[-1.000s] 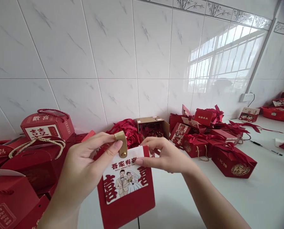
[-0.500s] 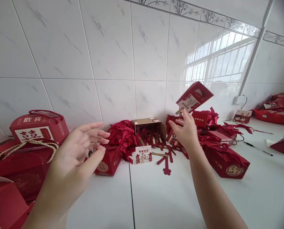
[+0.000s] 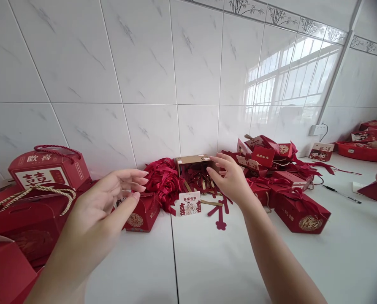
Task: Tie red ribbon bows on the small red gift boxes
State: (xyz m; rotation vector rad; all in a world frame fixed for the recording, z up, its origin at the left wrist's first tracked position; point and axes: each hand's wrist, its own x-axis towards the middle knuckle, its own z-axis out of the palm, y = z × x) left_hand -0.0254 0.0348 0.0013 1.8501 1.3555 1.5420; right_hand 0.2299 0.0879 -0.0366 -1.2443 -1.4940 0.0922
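Your left hand (image 3: 109,211) by small red box (image 3: 149,214), right hand (image 3: 231,178) near carton (image 3: 193,159); both empty, fingers parted; sideways swing could topple piled boxes (image 3: 264,157)

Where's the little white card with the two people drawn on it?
In the head view, the white card is on the table near the middle, in front of the cardboard box, just right of the red ribbon pile.
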